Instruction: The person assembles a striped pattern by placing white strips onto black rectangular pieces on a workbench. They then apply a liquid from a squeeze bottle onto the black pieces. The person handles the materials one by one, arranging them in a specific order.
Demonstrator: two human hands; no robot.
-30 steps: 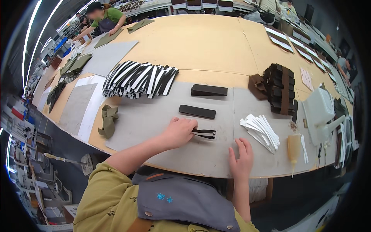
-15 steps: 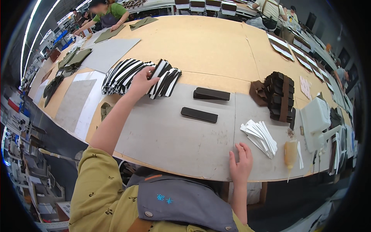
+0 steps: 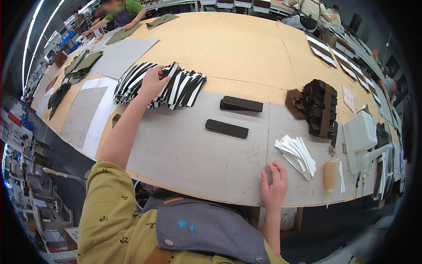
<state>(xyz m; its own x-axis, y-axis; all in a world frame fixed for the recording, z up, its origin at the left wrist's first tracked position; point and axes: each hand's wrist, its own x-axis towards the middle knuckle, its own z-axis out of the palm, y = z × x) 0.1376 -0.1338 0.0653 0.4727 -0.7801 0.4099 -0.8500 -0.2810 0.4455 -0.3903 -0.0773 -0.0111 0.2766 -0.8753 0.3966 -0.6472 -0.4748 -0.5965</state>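
My left hand (image 3: 154, 82) reaches over a fanned row of black-and-white strips (image 3: 189, 88) at the left of the grey mat. Its fingers close on some strips near the middle of the row, and one edge stands up beside the fingertips. My right hand (image 3: 274, 182) lies near the mat's front edge, fingers extended and holding nothing. Beyond it lies a loose fan of white strips (image 3: 296, 156). Between the hands, two dark folded strip pieces lie on the mat, a farther one (image 3: 241, 104) and a nearer one (image 3: 227, 128).
A strapped bundle of dark pieces (image 3: 320, 109) sits at right. Near it are a white plastic container (image 3: 359, 132) and a bottle of amber liquid (image 3: 331, 176). Olive fabric pieces (image 3: 83, 64) lie at far left. A co-worker in green (image 3: 125, 13) leans over the table's far left.
My left hand has shifted slightly left and nearer along the row, and the strips beside its fingertips lean differently. My right hand stays in place.
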